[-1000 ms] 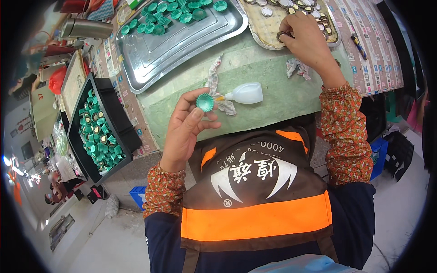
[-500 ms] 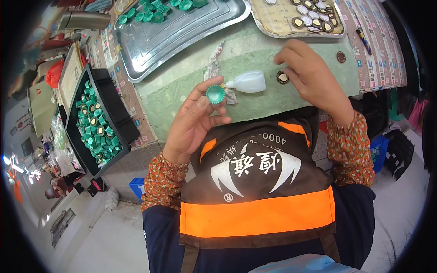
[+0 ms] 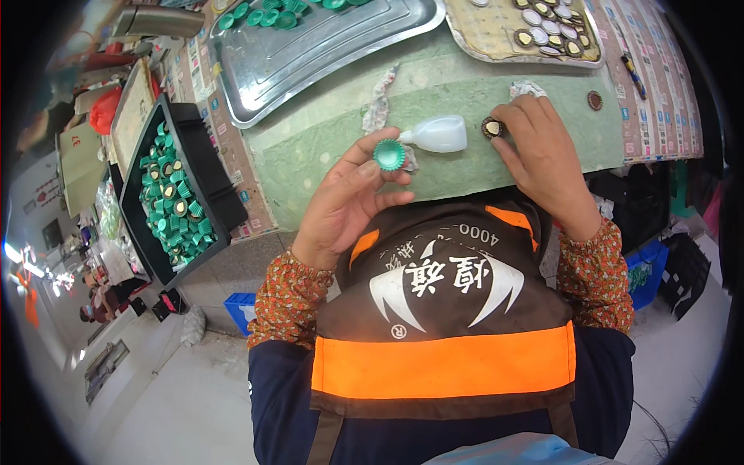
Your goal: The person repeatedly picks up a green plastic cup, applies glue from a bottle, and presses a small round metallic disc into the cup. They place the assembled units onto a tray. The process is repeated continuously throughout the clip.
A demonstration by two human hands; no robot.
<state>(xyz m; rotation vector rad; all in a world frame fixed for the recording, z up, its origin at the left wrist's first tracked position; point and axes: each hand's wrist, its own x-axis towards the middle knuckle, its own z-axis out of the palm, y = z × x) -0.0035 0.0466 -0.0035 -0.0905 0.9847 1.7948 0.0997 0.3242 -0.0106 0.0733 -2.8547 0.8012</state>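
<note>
Between the thumb and fingers of my left hand (image 3: 345,190) is a small green fluted cup (image 3: 389,155), its hollow side facing up. My right hand (image 3: 542,151) has its thumb and forefinger closed on the rim of a dark brown scalloped disc (image 3: 492,127) with a cream centre. That disc is at the green cloth's surface; whether it is lifted cannot be made out. A translucent white squeeze bottle (image 3: 439,133) lies on its side between my hands, nozzle toward the green cup. Behind the left fingers, a crumpled rag (image 3: 377,115) stretches away across the green cloth (image 3: 310,163).
A metal tray (image 3: 310,74) with green cups (image 3: 287,19) stands at the far left. Brown and white discs (image 3: 549,31) lie in a smaller tray (image 3: 496,56). At left is a black bin (image 3: 209,155) of green pieces. One brown disc (image 3: 594,100) and a pen (image 3: 634,76) lie right.
My right hand has come down and taken hold of the brown disc beside the bottle. My left hand still holds the green cup. The whole view has shifted slightly.
</note>
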